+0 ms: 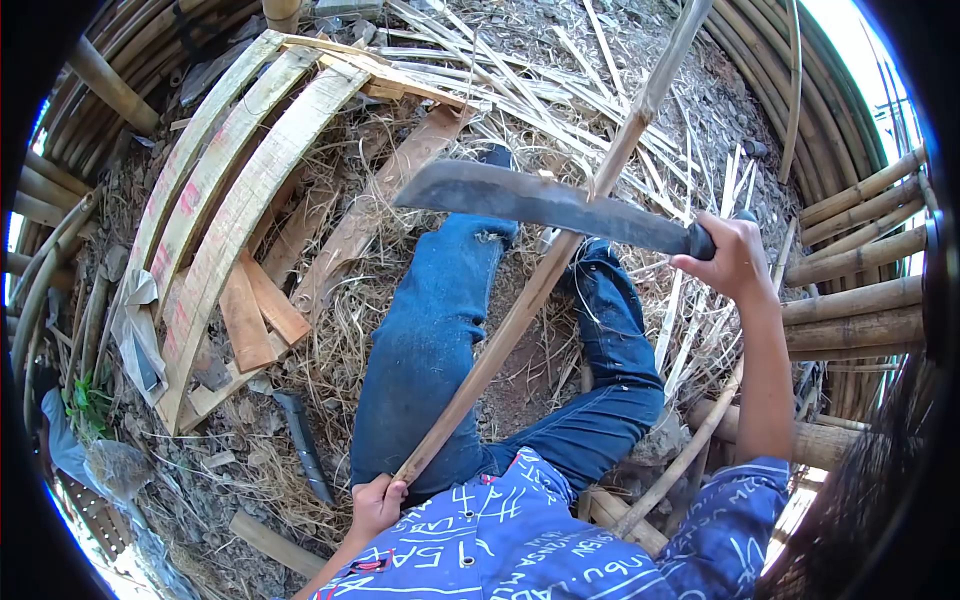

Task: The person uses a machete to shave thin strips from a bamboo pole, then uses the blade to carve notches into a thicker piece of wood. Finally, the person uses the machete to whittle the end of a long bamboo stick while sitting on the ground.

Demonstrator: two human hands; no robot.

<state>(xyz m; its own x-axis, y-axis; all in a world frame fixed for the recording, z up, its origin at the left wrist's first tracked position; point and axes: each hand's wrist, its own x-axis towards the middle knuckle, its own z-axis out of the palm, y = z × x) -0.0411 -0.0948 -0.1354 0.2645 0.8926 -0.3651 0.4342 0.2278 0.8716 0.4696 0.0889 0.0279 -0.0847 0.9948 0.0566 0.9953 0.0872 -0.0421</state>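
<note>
My right hand (728, 255) is closed around the dark handle of a machete (560, 203), whose broad blade points left. Its edge meets a long wooden pole (497, 350) partway up, where a small sliver (594, 184) sticks out from the wood. The pole slants from the lower left, across my legs, to the top right. My left hand (378, 503) grips its lower end beside my thigh. My jeans (415, 350) show on both sides of the pole.
A slatted wooden pallet (235, 195) lies to the left, with loose boards (262, 310) beside it. Pale split strips (500, 85) and shavings cover the ground ahead. Stacked bamboo poles (855, 300) stand close by my right arm. A dark curved object (303, 447) lies left of my leg.
</note>
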